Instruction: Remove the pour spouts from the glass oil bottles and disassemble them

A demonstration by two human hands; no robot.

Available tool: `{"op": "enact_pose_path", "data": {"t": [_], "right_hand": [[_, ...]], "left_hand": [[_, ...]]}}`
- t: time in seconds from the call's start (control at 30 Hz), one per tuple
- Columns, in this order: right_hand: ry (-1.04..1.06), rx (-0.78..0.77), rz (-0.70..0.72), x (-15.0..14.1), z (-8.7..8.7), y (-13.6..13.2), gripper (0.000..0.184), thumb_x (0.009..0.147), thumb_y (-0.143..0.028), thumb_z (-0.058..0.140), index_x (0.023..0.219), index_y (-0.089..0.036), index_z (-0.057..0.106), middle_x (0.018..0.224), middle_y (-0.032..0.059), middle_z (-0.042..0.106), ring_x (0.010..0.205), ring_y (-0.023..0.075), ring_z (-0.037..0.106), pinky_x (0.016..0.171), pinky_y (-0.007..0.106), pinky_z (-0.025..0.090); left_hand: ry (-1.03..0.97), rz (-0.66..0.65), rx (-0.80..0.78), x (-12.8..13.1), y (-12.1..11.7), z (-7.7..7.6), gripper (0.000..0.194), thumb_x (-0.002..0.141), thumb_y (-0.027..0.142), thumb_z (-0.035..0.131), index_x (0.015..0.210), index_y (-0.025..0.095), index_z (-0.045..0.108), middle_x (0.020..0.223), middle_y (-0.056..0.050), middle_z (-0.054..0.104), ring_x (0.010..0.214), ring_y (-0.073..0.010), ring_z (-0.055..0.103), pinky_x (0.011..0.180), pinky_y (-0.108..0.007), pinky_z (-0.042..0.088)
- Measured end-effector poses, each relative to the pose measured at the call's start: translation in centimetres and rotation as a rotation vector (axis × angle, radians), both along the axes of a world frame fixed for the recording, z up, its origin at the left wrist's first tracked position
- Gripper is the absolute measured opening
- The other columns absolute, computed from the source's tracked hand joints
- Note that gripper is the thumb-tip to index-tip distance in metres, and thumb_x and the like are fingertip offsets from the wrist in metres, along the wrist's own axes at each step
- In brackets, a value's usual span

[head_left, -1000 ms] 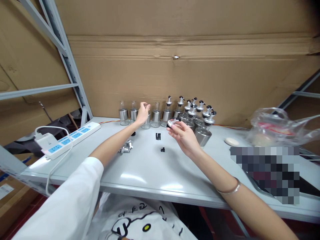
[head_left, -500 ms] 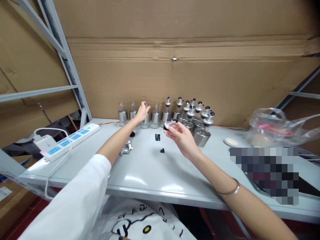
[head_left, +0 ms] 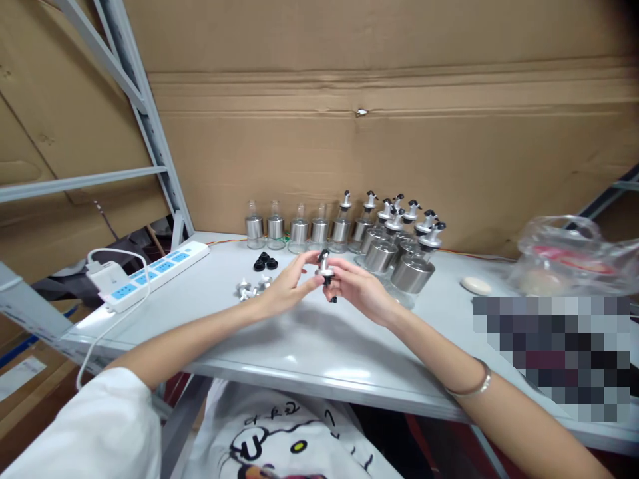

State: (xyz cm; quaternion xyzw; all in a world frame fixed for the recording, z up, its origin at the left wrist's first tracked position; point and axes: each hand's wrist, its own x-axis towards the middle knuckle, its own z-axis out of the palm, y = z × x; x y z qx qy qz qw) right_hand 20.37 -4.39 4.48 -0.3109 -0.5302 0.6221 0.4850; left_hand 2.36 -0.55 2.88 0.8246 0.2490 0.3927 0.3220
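Note:
A silver and black pourer spout (head_left: 325,269) is held upright above the table between both hands. My left hand (head_left: 294,285) closes on its left side with thumb and fingers. My right hand (head_left: 360,287) grips it from the right. Behind them stands a row of steel-sleeved glass bottles without spouts, one of them a bottle (head_left: 299,231) just beyond my left hand. To the right, several bottles carry spouts, such as the nearest bottle (head_left: 413,273). Left of my hands lie black stoppers (head_left: 264,261) and silver spout parts (head_left: 249,289).
A white power strip (head_left: 158,274) with a plugged-in charger and cable lies at the left. Toward the right are a white oval object (head_left: 476,286), a clear plastic bag (head_left: 574,256) and a pixelated item. Cardboard (head_left: 349,153) walls the back; metal posts stand at the sides.
My left hand has come back from a bottle in the row to the spout. My right hand has brought the spout slightly left and lower, now upright. The view has shifted a little.

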Motion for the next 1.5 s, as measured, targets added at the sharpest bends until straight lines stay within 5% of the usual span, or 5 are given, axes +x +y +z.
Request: {"op": "enact_pose_path", "data": {"t": [0.23, 0.5, 1.03, 1.23, 1.5], "right_hand": [[-0.312, 0.174, 0.112, -1.1, -2.0, -0.7, 0.035, 0.085, -0.054, 0.054, 0.094, -0.022, 0.045, 0.072, -0.0022, 0.059, 0.061, 0.0137, 0.057, 0.065, 0.03, 0.044], [-1.079, 0.956, -0.497, 0.5, -1.5, -0.2, 0.048, 0.091, -0.061, 0.04, 0.071, -0.019, 0.049, 0.054, -0.0002, 0.053, 0.049, 0.0117, 0.045, 0.055, 0.026, 0.031], [-1.033, 1.435, -0.383, 0.8, -1.5, 0.3, 0.042, 0.095, -0.053, 0.042, 0.083, -0.015, 0.057, 0.063, 0.0022, 0.06, 0.055, 0.0123, 0.053, 0.056, 0.024, 0.036], [-1.095, 1.694, -0.411, 0.5, -1.4, 0.0, 0.05, 0.099, -0.05, 0.03, 0.077, -0.014, 0.057, 0.059, 0.0028, 0.056, 0.055, 0.0135, 0.048, 0.055, 0.026, 0.032], [-1.187, 1.908, -0.497, 0.4, -1.3, -0.2, 0.056, 0.102, -0.035, 0.023, 0.059, -0.016, 0.053, 0.051, 0.0013, 0.044, 0.051, 0.0144, 0.035, 0.054, 0.028, 0.028]], "left_hand": [[-0.076, -0.081, -0.094, -0.4, -0.3, -2.2, 0.05, 0.087, 0.046, 0.054, 0.127, 0.016, 0.048, 0.126, -0.014, 0.056, 0.116, -0.0262, 0.052, 0.098, -0.04, 0.042], [-0.085, -0.085, -0.245, -0.3, -1.3, -2.6, 0.057, 0.082, 0.043, 0.062, 0.13, 0.02, 0.041, 0.088, 0.0, 0.052, 0.062, -0.0093, 0.055, 0.058, -0.023, 0.046], [-0.013, -0.207, -0.536, 0.3, -2.9, -2.3, 0.055, 0.071, 0.043, 0.071, 0.109, 0.018, 0.039, 0.07, 0.006, 0.048, 0.05, -0.0059, 0.043, 0.044, -0.018, 0.035], [0.165, -0.141, -0.293, 0.2, -3.2, -2.2, 0.039, 0.066, 0.045, 0.071, 0.064, 0.015, 0.046, 0.053, 0.008, 0.037, 0.052, -0.0061, 0.034, 0.05, -0.02, 0.029], [0.313, -0.206, -0.224, 0.4, -4.1, -2.0, 0.028, 0.075, 0.041, 0.054, 0.066, 0.017, 0.043, 0.053, 0.008, 0.035, 0.053, -0.0069, 0.032, 0.051, -0.021, 0.028]]}}
